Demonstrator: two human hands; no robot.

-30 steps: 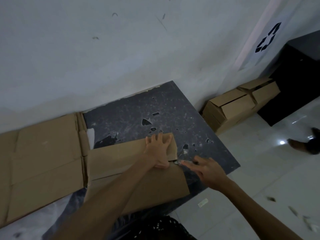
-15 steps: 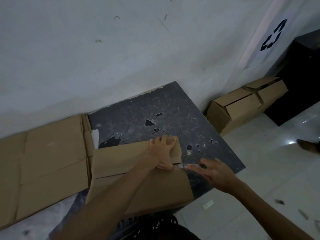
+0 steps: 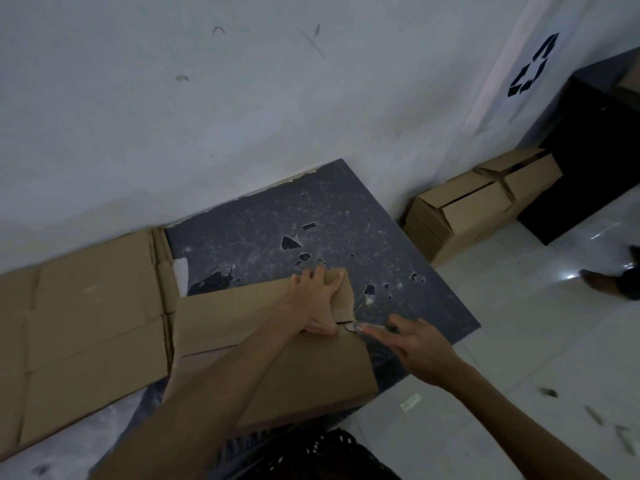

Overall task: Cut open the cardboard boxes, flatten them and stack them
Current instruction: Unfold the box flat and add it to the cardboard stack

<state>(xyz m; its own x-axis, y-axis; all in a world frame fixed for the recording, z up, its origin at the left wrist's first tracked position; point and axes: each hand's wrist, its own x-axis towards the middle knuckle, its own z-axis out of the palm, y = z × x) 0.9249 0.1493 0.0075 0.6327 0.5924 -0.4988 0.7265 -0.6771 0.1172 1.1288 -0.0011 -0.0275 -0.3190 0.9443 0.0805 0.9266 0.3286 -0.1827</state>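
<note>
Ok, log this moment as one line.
phase: cutting | left hand: presses cardboard box | right hand: holds cutter at box seam

left arm stretching up from the lower left, left hand [image 3: 317,299] pressing flat mid-frame with fingers spread, right arm angling in from the lower right, right hand [image 3: 420,348] gripping a small cutter [image 3: 351,328], fingers pointing left

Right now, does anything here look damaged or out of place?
Yes. The dark tabletop is damaged: its coating has chipped away in ragged patches beyond the cardboard box. Small scraps also litter the floor.
</note>
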